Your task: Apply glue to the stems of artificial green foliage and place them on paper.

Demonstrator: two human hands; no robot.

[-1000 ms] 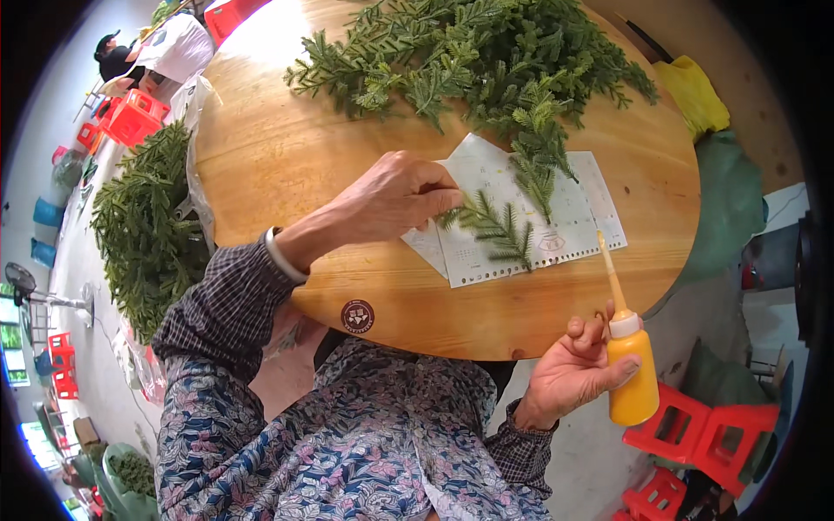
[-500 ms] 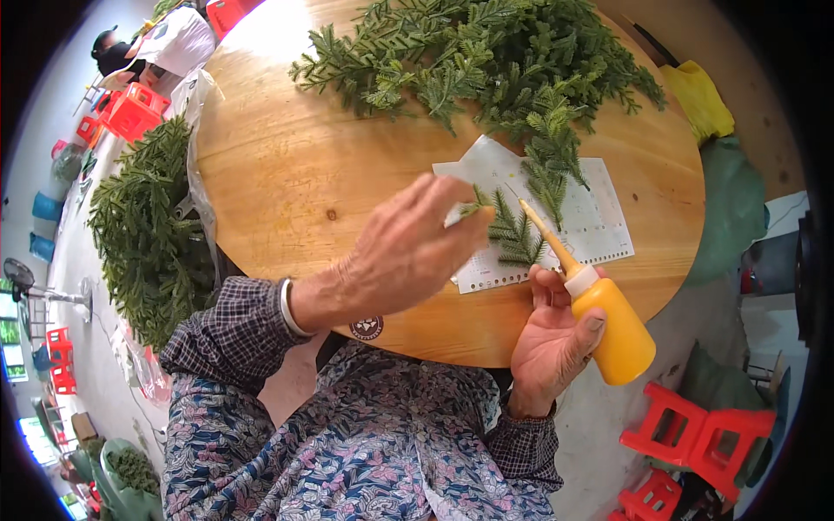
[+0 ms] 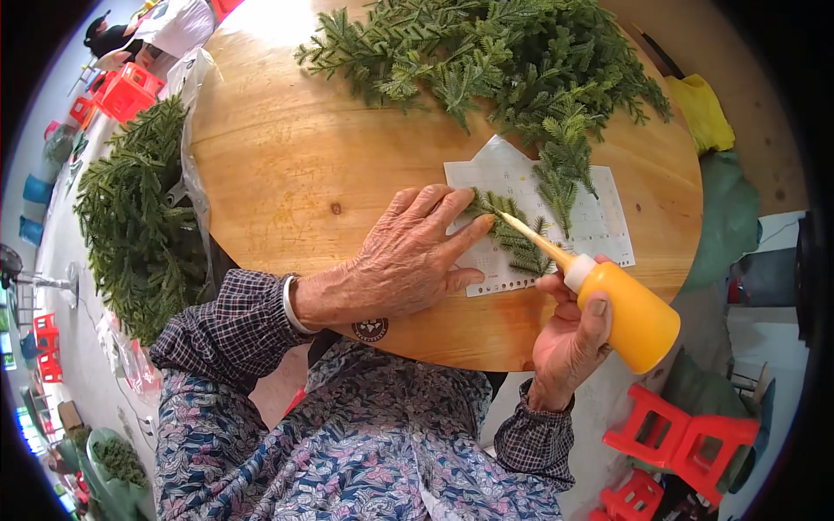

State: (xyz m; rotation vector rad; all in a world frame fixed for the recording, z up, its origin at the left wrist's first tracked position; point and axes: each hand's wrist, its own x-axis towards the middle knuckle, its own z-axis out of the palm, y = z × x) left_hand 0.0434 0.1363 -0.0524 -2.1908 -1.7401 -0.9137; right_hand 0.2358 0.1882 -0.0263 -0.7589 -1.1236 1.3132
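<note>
My left hand [image 3: 408, 256] lies flat on a round wooden table [image 3: 287, 165], its fingertips pressing a small green fir-like sprig [image 3: 512, 234] onto a white paper sheet [image 3: 599, 221]. My right hand [image 3: 569, 339] grips an orange squeeze bottle [image 3: 630, 313] tilted leftward, its thin nozzle tip touching the sprig just past my left fingertips. A second sprig [image 3: 565, 169] hangs over the paper's upper part.
A big heap of green artificial branches [image 3: 495, 61] covers the table's far side. More branches in clear plastic [image 3: 139, 217] lie left of the table. Red plastic stools [image 3: 686, 443] stand at lower right, and a yellow cloth [image 3: 699, 108] lies at the right. A person [image 3: 165, 26] is at upper left.
My right hand brought the bottle up from beside the table and tipped its nozzle onto the sprig. My left hand lowered flat, pinning the sprig to the paper.
</note>
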